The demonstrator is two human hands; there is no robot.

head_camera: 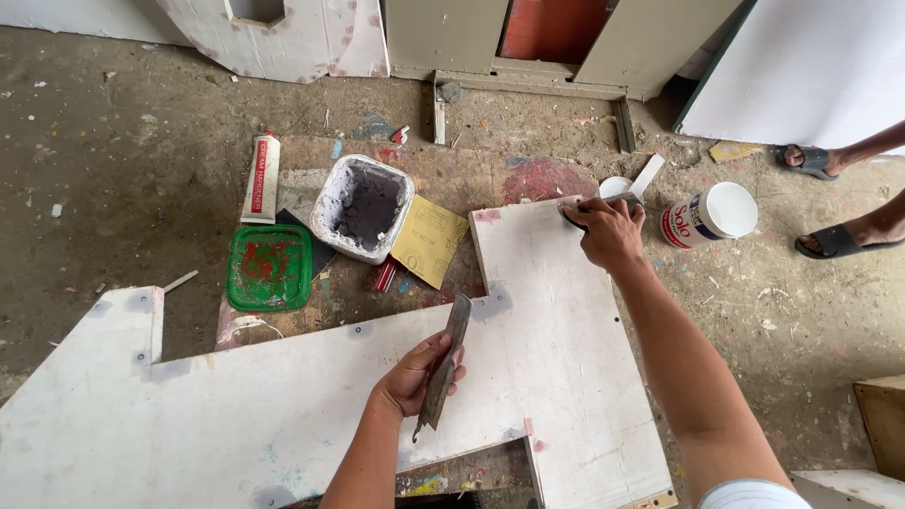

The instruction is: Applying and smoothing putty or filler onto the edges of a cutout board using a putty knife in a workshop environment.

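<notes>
- The white board [556, 377] lay flat on the floor; the right hand [608, 231] pressed a small scraper [603, 201] against its far edge, fingers closed on it.
- The left hand [415, 377] gripped a dark putty knife [445, 363] above the board.
- A square tub [363, 207] held grey filler.
- A green lid [271, 267] was smeared red.
- A white can [712, 214] lay tipped beside the board.

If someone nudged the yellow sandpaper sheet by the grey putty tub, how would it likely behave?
The yellow sandpaper sheet looks thin and flat, so it would probably flex and feel very light when lifted. It lies partly against the putty tub and near the white board, so a nudge would likely slide it rather than tip or roll. Its gritty face probably resists slipping.
</notes>
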